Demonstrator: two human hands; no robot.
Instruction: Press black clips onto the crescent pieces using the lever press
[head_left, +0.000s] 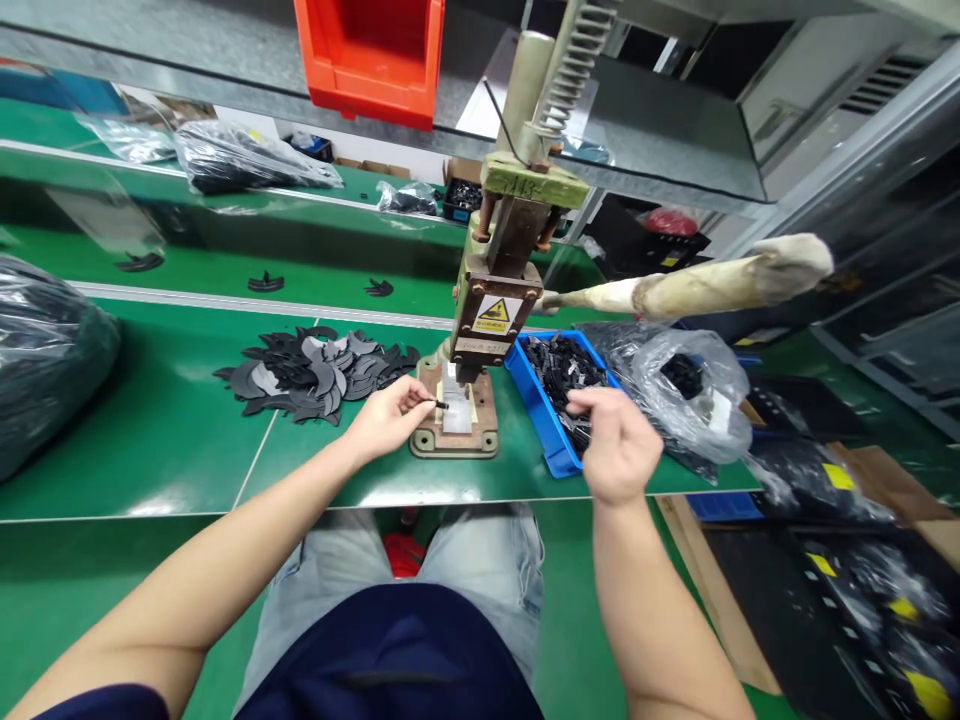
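Observation:
My left hand [390,415] pinches a small black part [439,404] and holds it at the white fixture [457,412] on the base of a hand press [491,300]. My right hand [615,440] is curled over the near end of a blue tray [536,405] full of small black parts [564,372]; its fingers are closed on something I cannot make out. The press's padded lever [705,285] sticks out to the right, above my right hand.
A pile of flat black crescent pieces [319,370] lies left of the press on the green bench [150,440]. Plastic bags of black parts sit at the right [690,385] and far left [45,350]. A red bin [371,55] hangs overhead.

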